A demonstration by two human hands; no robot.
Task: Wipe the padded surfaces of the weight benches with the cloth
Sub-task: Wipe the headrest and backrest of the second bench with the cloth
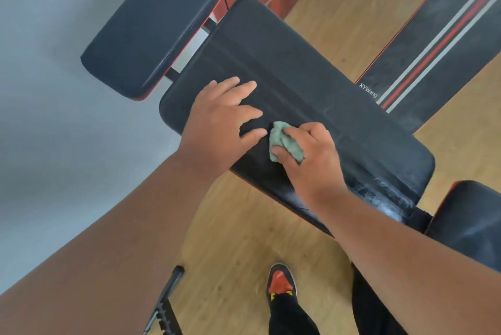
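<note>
Long black padded surface [311, 85] runs diagonally from upper centre of the frame to lower right. Stitched seam lines run along its length; pale scuffed or smeared patch at its lower-right end.

My left hand [217, 123] lies flat on the pad, fingers spread and straight, near the pad's left end. My right hand [309, 153] grips a crumpled green cloth [284, 142], fingers curled round it, pressing it against the pad just beside the left hand's fingertips. The two hands are close together, not touching as far as I can tell.

A second black pad [154, 25] sits in the upper left of the frame, red trim at its edge, with metal frame visible in the gap between it and the long pad. A third pad [471, 220] shows at the right edge.

Floor [238, 226] is light wood-look. Black mat [439, 44] with red and grey stripes, upper right, printed "XYWang". Grey wall [54, 90] fills the left. My shoe [282, 283], red and black, at bottom centre; black notched metal bar [165, 305] at lower left.
</note>
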